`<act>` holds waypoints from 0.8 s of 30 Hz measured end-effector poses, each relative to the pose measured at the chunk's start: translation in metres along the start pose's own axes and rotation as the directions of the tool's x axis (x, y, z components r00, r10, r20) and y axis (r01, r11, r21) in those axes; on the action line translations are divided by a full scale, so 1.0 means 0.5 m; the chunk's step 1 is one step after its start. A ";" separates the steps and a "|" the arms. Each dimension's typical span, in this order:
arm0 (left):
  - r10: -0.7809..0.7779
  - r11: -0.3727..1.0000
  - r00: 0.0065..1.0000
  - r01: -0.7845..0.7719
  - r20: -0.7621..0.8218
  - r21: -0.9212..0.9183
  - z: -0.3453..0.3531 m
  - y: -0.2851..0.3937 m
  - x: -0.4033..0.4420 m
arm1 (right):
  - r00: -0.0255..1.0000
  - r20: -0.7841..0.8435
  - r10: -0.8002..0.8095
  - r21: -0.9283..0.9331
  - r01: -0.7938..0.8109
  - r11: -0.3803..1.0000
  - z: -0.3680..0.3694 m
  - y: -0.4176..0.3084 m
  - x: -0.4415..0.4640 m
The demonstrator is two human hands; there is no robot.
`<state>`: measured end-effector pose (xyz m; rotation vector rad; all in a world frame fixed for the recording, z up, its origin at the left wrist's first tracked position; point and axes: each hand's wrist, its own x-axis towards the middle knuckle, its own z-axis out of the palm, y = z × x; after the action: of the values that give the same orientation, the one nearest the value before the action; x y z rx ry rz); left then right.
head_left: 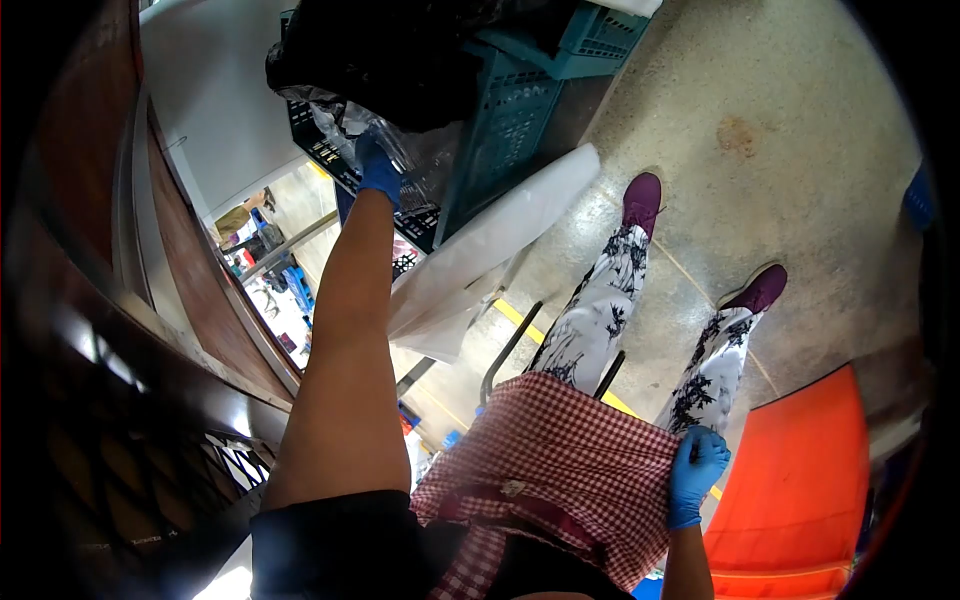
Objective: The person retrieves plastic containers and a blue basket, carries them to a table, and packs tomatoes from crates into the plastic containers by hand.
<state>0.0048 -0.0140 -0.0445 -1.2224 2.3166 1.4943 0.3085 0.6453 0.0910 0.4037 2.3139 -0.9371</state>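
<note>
1. Head view, work in hand. Reaches with the left hand (377, 172), gloved in blue, into the teal crate (500, 130), at the clear plastic (430, 165) within, below the edge of a black plastic bag (390, 60). Cannot tell whether gripping the plastic or only touching, because of partly hidden fingers.

2. Head view, other side. Rests the right hand (698, 470), likewise gloved, at the edge of a checked apron (570, 430), well apart from the crate. Bends the fingers inward; cannot tell whether pinching the cloth.

3. Head view, progress. Appears, by judgement, under way rather than finished: shows clear plastic inside the crate and no piece lifted free. Gives no measure of the share done or left.

4. Head view, surface. Shows translucent sheeting (500, 240) just beside the crate on the near side, and, to the crate's right, a concrete floor (690, 110) with a brown stain (738, 135).

5. Head view, room. Includes a white panel (215, 70) left of the crate, a second crate (610, 40) beyond, and an orange panel (800, 480) well apart, nearer and to the right.
</note>
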 end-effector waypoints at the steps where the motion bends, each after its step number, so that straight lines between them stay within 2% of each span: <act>1: -0.049 0.994 0.999 0.048 -0.004 -0.102 0.012 0.013 -0.009 | 0.999 0.022 0.044 0.003 -0.044 0.999 0.001 0.002 -0.005; 2: -0.098 0.974 0.995 0.094 -0.009 -0.204 0.023 0.025 -0.017 | 0.995 0.043 0.090 0.006 -0.090 0.996 0.001 0.004 -0.009; 4: -0.121 0.961 0.993 0.115 -0.009 -0.251 -0.008 0.002 0.008 | 0.996 0.035 0.079 0.014 -0.080 0.997 0.000 0.006 -0.010; 7: -0.118 0.983 0.992 0.110 -0.050 -0.150 0.023 0.057 -0.070 | 0.999 0.017 0.044 0.029 -0.044 0.999 -0.001 0.002 -0.006; 8: 0.060 0.986 0.996 -0.050 -0.064 0.157 -0.013 0.022 -0.028 | 1.000 0.010 0.028 0.030 -0.029 0.999 -0.002 0.001 -0.004; 9: 0.233 0.873 0.972 -0.198 -0.023 0.446 -0.077 -0.044 0.044 | 0.999 0.014 0.037 0.030 -0.037 0.999 -0.005 0.000 -0.004; 11: 0.318 0.830 0.944 -0.236 -0.082 0.505 -0.093 -0.069 0.079 | 0.998 0.020 0.055 0.029 -0.055 0.998 -0.008 -0.003 -0.005; 12: 0.219 0.946 0.952 -0.154 -0.213 0.283 -0.068 -0.046 0.064 | 0.997 0.028 0.068 0.040 -0.069 0.997 -0.006 0.000 -0.007; 13: 0.088 0.996 0.945 -0.082 -0.315 0.033 -0.046 -0.022 0.047 | 0.996 0.037 0.080 0.048 -0.081 0.996 -0.003 0.006 -0.012; 15: -0.063 0.998 0.996 0.062 -0.065 -0.024 -0.020 0.019 -0.001 | 0.996 0.035 0.086 0.040 -0.087 0.995 -0.007 0.009 -0.012; 16: -0.135 0.990 0.989 0.137 0.065 -0.037 -0.014 0.034 -0.023 | 0.997 0.024 0.079 0.027 -0.080 0.996 -0.009 0.003 -0.010; 19: -0.518 0.822 0.853 0.516 0.062 -0.241 -0.031 0.048 -0.008 | 0.999 0.004 0.037 0.021 -0.037 0.999 -0.011 0.001 -0.006; 21: -0.572 0.771 0.789 0.610 0.223 -0.182 -0.050 0.061 -0.003 | 0.999 0.006 0.034 0.012 -0.034 0.999 -0.007 0.006 -0.008; 22: -0.518 0.855 0.825 0.498 0.225 0.141 -0.056 0.064 0.000 | 0.999 0.015 0.046 -0.001 -0.046 0.999 -0.005 0.011 -0.010; 23: -0.461 0.836 0.852 0.323 0.248 0.443 -0.061 0.065 0.001 | 0.998 0.022 0.057 -0.016 -0.056 0.998 -0.004 0.015 -0.012; 24: -0.406 0.717 0.867 0.106 0.290 0.689 -0.062 0.066 -0.002 | 0.998 0.014 0.054 -0.025 -0.054 0.998 -0.006 0.013 -0.012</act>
<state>-0.0075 -0.0326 -0.0049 -0.8594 1.9736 0.6403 0.3152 0.6518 0.0931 0.4457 2.2878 -0.8817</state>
